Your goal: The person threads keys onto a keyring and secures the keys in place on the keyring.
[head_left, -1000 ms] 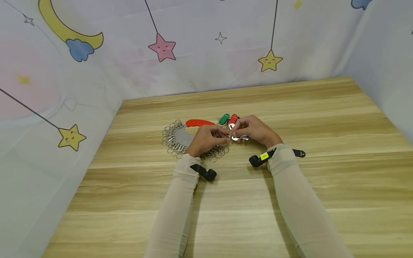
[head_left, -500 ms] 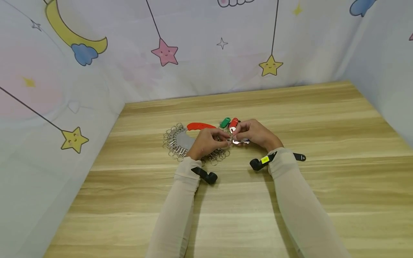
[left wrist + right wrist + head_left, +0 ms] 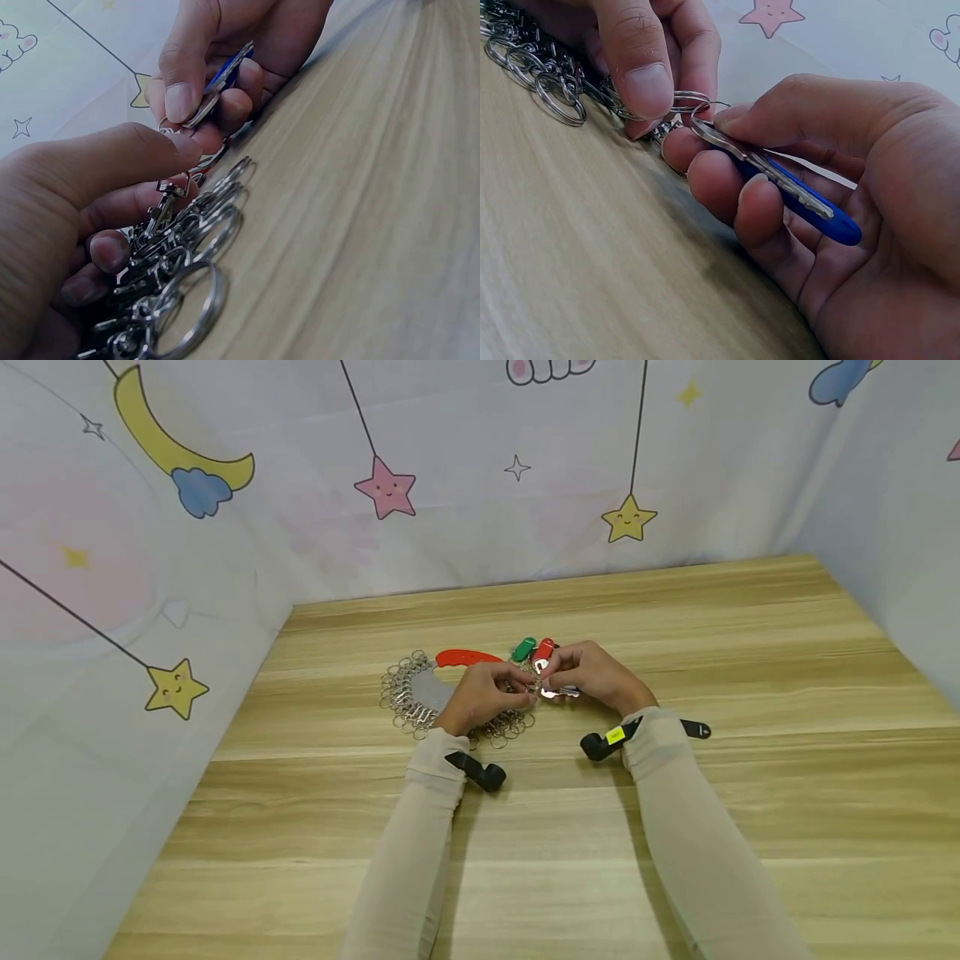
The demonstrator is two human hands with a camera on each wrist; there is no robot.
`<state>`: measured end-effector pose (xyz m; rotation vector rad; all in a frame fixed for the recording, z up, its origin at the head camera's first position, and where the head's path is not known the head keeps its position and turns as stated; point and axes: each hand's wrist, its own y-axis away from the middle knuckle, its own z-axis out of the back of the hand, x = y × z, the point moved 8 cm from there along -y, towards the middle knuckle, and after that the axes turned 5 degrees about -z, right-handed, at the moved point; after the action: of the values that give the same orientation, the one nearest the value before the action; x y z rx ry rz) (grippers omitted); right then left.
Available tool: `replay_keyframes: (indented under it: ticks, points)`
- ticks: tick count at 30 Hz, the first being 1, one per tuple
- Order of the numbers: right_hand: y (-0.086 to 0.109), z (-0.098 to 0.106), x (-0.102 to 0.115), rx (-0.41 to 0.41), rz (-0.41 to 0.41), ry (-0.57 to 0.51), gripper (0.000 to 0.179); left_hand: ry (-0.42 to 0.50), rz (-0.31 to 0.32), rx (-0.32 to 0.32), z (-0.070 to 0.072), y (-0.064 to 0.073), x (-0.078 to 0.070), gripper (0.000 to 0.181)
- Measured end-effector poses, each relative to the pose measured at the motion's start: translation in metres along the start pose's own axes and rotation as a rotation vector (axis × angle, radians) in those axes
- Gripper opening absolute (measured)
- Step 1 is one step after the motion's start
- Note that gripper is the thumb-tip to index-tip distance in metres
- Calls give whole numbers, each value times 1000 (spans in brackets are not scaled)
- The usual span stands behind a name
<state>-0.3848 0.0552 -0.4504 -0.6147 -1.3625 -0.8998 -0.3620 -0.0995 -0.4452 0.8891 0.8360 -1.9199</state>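
My left hand (image 3: 480,697) pinches a split key ring (image 3: 696,94) between thumb and forefinger, beside the rim of a grey plate (image 3: 429,687) fringed with clips and rings. Facing it, my right hand (image 3: 600,677) pinches a silver key (image 3: 795,193) and a blue key tag (image 3: 844,229) near their ringed end. A thin wire ring (image 3: 700,114) at that end meets the split ring between the two hands' fingertips. In the left wrist view, a swivel clip (image 3: 163,208) hangs under my left thumb.
The plate's red handle (image 3: 467,657) points to the far side. Just beyond the hands lie a green key tag (image 3: 523,649) and a red key tag (image 3: 544,648). A printed cloth wall (image 3: 465,552) stands behind the wooden table (image 3: 555,877).
The head view has tilted up a little, so everything sits lower in it. Both hands keep their places over the table, still fingertip to fingertip at the rings.
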Motion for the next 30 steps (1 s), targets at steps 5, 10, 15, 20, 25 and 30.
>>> replay_keyframes:
  ticks: [5,10,15,20,25,30]
  points:
    - [0,0,-1,1,-5,-12,7,-6,18,5,-1,0,0,21]
    - [0,0,-1,3,-4,-15,9,2,26,7,-1,0,0,21]
    - [1,0,-1,6,-5,-16,7,11,32,5,-1,0,0,20]
    - [2,1,0,6,-1,-21,3,9,26,3,-1,-1,-1,20]
    - [2,0,-1,4,-5,-19,5,-15,11,18,-2,-1,-2,24]
    - [0,0,-1,-4,0,-18,2,-10,-5,14,-1,0,-1,23]
